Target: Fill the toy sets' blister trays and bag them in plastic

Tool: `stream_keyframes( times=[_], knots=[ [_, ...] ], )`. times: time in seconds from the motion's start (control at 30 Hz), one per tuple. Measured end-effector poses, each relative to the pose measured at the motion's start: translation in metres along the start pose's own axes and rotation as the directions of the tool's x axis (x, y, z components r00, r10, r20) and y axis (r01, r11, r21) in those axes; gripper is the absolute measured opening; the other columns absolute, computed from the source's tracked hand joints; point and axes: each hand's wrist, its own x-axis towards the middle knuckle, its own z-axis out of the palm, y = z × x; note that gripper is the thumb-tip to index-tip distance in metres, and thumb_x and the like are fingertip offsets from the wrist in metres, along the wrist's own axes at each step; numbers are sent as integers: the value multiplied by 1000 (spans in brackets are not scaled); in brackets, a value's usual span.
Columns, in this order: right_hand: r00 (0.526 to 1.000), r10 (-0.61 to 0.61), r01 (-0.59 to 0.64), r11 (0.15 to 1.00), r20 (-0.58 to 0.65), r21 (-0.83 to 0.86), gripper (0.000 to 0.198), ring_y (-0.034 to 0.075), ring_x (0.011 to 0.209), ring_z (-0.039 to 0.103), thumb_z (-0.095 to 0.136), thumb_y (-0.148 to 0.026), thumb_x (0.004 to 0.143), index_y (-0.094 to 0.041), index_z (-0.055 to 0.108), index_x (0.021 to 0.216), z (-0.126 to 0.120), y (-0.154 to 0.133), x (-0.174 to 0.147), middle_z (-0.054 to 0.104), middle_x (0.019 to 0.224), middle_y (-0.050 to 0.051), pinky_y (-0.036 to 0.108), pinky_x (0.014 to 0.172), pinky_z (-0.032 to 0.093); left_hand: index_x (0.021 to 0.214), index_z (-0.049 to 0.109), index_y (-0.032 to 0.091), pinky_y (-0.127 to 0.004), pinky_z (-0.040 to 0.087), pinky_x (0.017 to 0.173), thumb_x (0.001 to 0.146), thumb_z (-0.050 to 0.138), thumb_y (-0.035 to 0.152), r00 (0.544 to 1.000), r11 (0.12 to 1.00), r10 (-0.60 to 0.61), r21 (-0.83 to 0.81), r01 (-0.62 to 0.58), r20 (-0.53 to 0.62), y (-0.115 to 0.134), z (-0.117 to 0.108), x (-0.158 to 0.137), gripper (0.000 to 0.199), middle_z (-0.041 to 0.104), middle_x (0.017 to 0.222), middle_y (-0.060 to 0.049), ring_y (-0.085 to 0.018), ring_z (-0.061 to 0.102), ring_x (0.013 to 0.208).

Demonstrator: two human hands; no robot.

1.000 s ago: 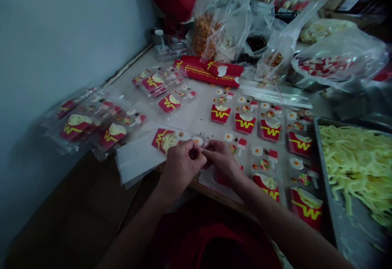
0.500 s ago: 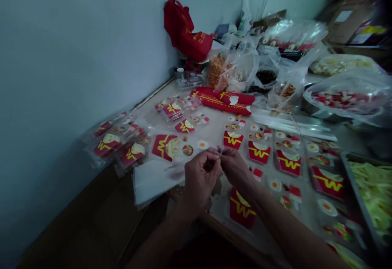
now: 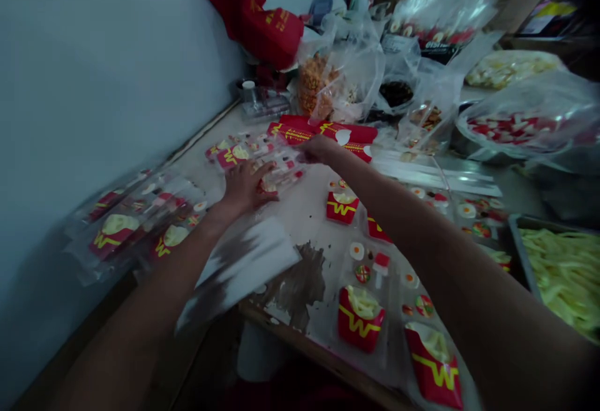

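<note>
My left hand [image 3: 247, 191] lies on the near-left end of a clear plastic packet, its fingers spread. The packet [image 3: 289, 164] holds small red, white and orange pieces and lies by a pile of similar packets [image 3: 233, 155] with red fries boxes. At its far right end, my right hand [image 3: 317, 148] has its fingers closed on the edge; the fingertips are partly blurred. White sheets [image 3: 255, 255] lie at the near table edge, below my left forearm. More fries-box packets [image 3: 360, 317] lie in rows under and beside my right arm.
Packets [image 3: 112, 236] are piled at the left by the wall. Rolled red sheets [image 3: 349, 131] lie behind my hands. At the back stand food-filled plastic bags [image 3: 323, 83] and a covered bowl [image 3: 520, 133]. A metal tray [image 3: 518, 236] of pale fry-shaped pieces is at the right.
My hands were together at the near middle; now they are apart and farther forward, at the back-left pile. The packet there has moved away from the white sheets. The view has shifted.
</note>
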Motion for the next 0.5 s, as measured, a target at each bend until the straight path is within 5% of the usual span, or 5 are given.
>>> stream_keyframes(
  times=[0.13, 0.2, 0.27, 0.37, 0.5],
  knots=[
    [958, -205, 188, 977, -202, -100, 10, 9, 56, 54, 70, -13, 88, -18, 62, 86, -31, 14, -27, 59, 63, -4, 19, 55, 47, 159, 33, 34, -72, 22, 112, 73, 76, 68, 993, 997, -74, 43, 70, 94, 6, 2, 7, 102, 29, 163, -21, -50, 26, 147],
    [932, -309, 261, 936, -192, -237, 7, 11, 59, 56, 73, -16, 86, -16, 66, 88, -57, 21, -65, 63, 69, -1, 22, 58, 48, 160, 30, 35, -73, 21, 113, 82, 73, 61, 986, 994, -102, 43, 97, 135, 8, -6, 9, 93, 24, 166, -19, -49, 20, 151],
    [928, -370, 331, 866, -35, -374, 13, 13, 67, 61, 75, -20, 83, -15, 71, 95, -81, 29, -119, 70, 79, 3, 26, 64, 52, 162, 24, 30, -72, 20, 114, 85, 72, 56, 987, 991, -133, 46, 129, 92, 12, -15, 5, 95, 19, 168, -21, -49, 16, 152],
    [864, -314, 492, 689, 393, -532, 38, 20, 93, 68, 74, -20, 80, -21, 71, 118, -97, 49, -215, 74, 111, 6, 34, 83, 56, 162, 24, 24, -62, 23, 118, 83, 75, 53, 991, 994, -105, 27, 107, -78, 21, -27, -28, 98, 26, 165, -22, -45, 25, 151],
    [698, -186, 711, 294, 692, -638, 90, 30, 147, 39, 62, 0, 71, -30, 44, 154, -84, 98, -311, 46, 159, 7, 50, 118, 35, 131, 65, 17, -42, 42, 105, 84, 74, 53, 984, 984, -176, 17, 176, -3, 25, -25, -94, 60, 66, 129, -17, -36, 59, 123]
  ],
)
